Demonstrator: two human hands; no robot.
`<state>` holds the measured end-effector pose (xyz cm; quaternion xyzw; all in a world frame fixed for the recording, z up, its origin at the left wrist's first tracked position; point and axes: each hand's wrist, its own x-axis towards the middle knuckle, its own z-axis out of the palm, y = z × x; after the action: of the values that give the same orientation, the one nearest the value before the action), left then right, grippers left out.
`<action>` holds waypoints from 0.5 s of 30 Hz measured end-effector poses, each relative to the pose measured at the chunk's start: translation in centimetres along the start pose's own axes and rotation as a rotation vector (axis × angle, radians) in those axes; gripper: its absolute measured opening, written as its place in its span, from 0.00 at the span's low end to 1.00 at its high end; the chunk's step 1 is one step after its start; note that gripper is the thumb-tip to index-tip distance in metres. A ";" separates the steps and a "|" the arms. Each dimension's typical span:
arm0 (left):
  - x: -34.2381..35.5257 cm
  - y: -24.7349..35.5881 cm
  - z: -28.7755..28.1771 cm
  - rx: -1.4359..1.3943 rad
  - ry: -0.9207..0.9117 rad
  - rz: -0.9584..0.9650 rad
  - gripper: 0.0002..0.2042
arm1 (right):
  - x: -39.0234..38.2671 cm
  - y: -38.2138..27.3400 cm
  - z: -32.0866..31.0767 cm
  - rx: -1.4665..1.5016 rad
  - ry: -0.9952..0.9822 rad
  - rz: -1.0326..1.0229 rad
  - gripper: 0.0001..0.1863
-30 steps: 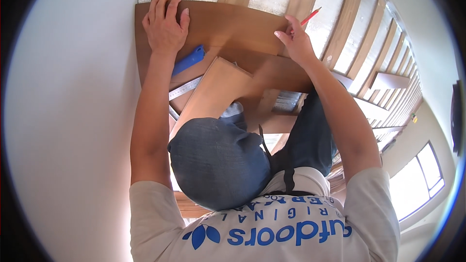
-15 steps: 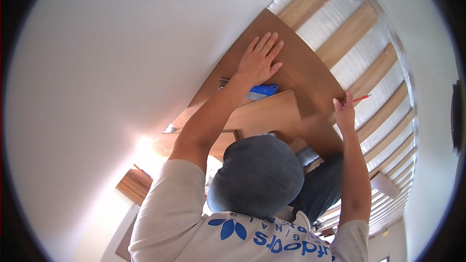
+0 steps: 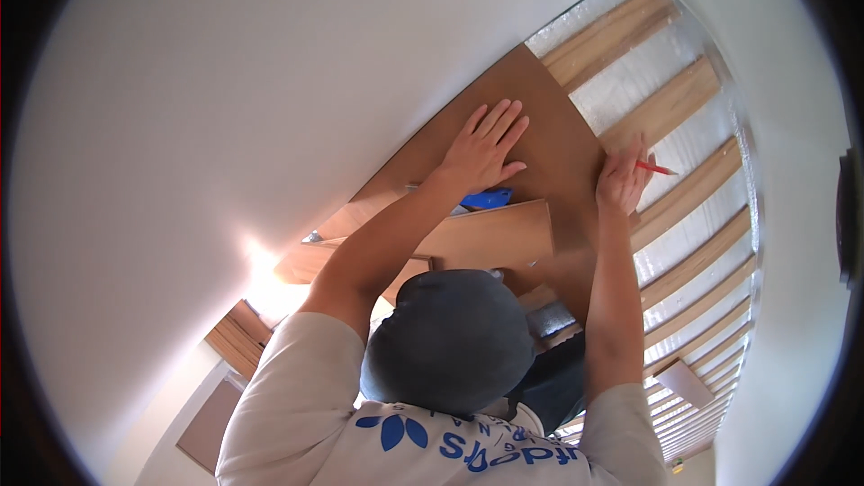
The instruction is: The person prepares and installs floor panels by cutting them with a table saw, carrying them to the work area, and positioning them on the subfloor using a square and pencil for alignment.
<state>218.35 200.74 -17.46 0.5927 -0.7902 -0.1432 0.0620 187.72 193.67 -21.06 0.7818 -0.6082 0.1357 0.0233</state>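
Note:
My left hand [image 3: 487, 146] lies flat with fingers spread on a large brown board [image 3: 540, 117]. A red pencil [image 3: 655, 167] is held in my right hand [image 3: 623, 178], at the board's right edge, its tip pointing out over the wooden slats. Just below my left wrist lies a blue-handled tool [image 3: 487, 198], partly hidden by my forearm. A lighter brown plank piece [image 3: 490, 234] rests on the board between my arms.
Wooden battens [image 3: 666, 99] run in rows over silvery foil sheeting [image 3: 621, 81] on the right. A white wall [image 3: 225, 108] borders the board on the left. Stacked planks [image 3: 241, 337] stand at lower left. A flat, pale piece [image 3: 684, 384] lies across the far battens.
My right hand has moved up and left along the board's edge with the pencil. My left hand stays flat on the board. The whole view has shifted slightly.

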 end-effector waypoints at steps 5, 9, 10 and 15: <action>-0.2 0.4 0.3 0.027 0.006 0.010 0.40 | 0.3 -0.1 -0.4 0.152 -0.078 0.110 0.30; 0.0 -0.1 0.4 0.037 0.032 0.007 0.40 | -0.1 -1.4 -2.4 0.092 -0.026 0.070 0.27; -0.7 -0.2 0.8 0.039 0.045 0.004 0.40 | -1.4 -1.9 -3.4 0.090 -0.030 0.055 0.27; -1.4 -2.6 -0.4 -0.053 0.078 0.052 0.35 | -11.9 -2.2 -11.4 0.428 -0.513 0.205 0.22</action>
<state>221.25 201.37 -17.72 0.5751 -0.7983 -0.1392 0.1123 185.06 207.76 -12.70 0.7123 -0.6273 0.0609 -0.3088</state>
